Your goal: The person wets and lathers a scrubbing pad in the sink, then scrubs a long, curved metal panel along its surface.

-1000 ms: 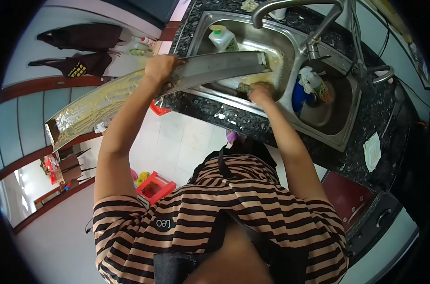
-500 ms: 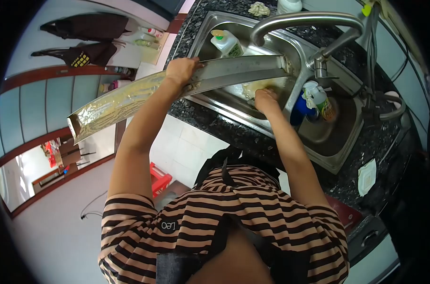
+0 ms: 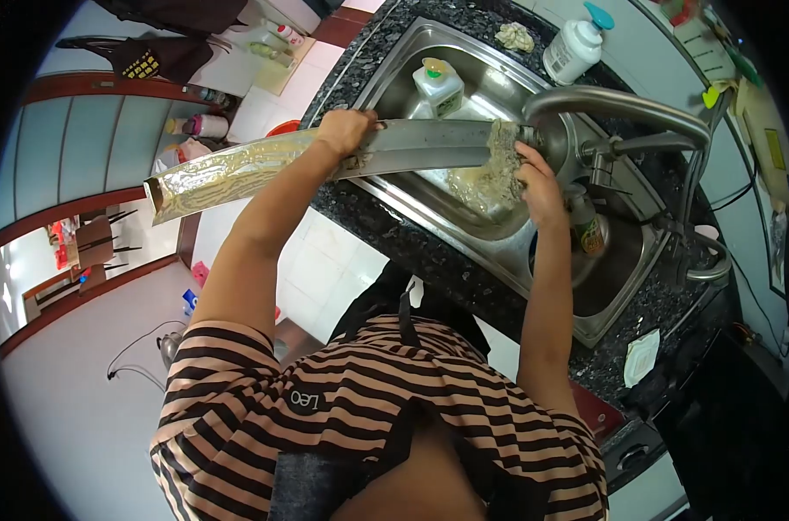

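A long, shallow metal trough (image 3: 429,135) lies slantwise across the left sink basin. Its left half, thick with yellowish grease, sticks out past the counter, while the right half looks grey and cleaner. Near the middle, my left hand (image 3: 346,132) is closed around the trough's edge. At the right end hangs a wet, greyish-brown cloth (image 3: 502,165), draped across the metal. My right hand (image 3: 540,184) grips this cloth by its right side. Under the trough, cloudy yellowish water or suds show in the basin. The cloth hides part of the trough's end.
A curved faucet (image 3: 620,97) arches close to the trough's right end. One white bottle (image 3: 439,89) stands in the left basin, another bottle (image 3: 588,227) in the right. On the dark counter sit a pump bottle (image 3: 575,50), a crumpled rag (image 3: 514,36) and a white packet (image 3: 642,358).
My right hand has come up out of the basin, bringing the cloth onto the trough's right end. My left hand keeps its hold. The head view has shifted slightly.
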A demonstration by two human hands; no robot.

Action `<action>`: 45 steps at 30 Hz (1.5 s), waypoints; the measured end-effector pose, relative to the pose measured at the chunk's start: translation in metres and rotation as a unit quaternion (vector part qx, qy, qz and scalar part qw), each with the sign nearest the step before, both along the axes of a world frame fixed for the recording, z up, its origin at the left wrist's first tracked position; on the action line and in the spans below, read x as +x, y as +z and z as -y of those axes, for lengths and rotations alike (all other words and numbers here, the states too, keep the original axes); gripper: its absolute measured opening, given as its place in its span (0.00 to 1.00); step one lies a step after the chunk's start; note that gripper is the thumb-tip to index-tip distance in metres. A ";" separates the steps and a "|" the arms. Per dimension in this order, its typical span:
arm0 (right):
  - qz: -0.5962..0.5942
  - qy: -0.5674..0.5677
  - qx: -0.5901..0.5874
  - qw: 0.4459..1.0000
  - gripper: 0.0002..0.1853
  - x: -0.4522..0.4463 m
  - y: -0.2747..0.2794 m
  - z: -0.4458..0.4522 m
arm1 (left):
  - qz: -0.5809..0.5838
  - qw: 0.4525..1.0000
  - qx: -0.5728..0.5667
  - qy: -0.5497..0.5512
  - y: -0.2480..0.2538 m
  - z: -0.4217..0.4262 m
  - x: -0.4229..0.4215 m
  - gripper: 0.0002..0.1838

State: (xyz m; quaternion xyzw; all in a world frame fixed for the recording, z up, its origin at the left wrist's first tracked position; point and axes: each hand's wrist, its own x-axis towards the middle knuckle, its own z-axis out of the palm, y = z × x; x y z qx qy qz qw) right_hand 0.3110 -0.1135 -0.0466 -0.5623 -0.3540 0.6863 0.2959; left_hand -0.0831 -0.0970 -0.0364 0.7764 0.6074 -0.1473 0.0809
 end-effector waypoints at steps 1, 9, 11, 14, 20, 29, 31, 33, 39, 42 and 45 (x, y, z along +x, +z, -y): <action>-0.068 -0.008 -0.009 0.998 0.27 -0.006 -0.010 -0.004 | -0.001 1.000 0.001 -0.002 -0.002 -0.001 0.000 0.22; -0.399 -0.093 -0.089 0.908 0.26 -0.050 -0.056 -0.027 | 0.044 0.996 0.062 -0.055 -0.022 -0.001 -0.015 0.19; -0.421 -0.113 -0.113 0.893 0.24 -0.054 -0.060 -0.025 | 0.046 0.995 0.069 -0.061 -0.024 -0.001 -0.015 0.18; -0.411 -0.149 -0.116 0.892 0.24 -0.065 -0.061 -0.031 | 0.067 0.992 0.090 -0.056 -0.014 0.002 -0.012 0.16; -0.192 -0.115 -0.058 0.973 0.28 -0.093 -0.034 -0.060 | 0.111 0.990 0.072 -0.054 -0.009 -0.003 -0.015 0.15; -0.050 -0.007 0.169 0.984 0.28 -0.102 -0.027 -0.079 | 0.314 0.930 0.188 0.039 0.034 -0.025 0.025 0.18; -0.049 -0.002 0.147 0.988 0.28 -0.107 -0.020 -0.081 | 0.352 0.899 0.261 0.001 0.036 -0.042 0.042 0.18; 0.034 -0.007 0.151 0.988 0.29 -0.112 -0.027 -0.090 | 0.389 0.880 0.271 0.004 0.028 -0.060 0.053 0.18; 0.050 -0.054 0.092 0.993 0.26 -0.135 -0.003 -0.101 | 0.516 0.836 0.131 0.133 0.009 -0.084 0.071 0.13; -0.004 -0.082 0.113 0.990 0.26 -0.141 -0.018 -0.101 | 0.538 0.821 0.099 0.163 0.000 -0.087 0.070 0.13; -0.053 -0.113 0.113 0.986 0.27 -0.145 -0.030 -0.107 | 0.512 0.836 0.105 0.171 0.000 -0.088 0.070 0.12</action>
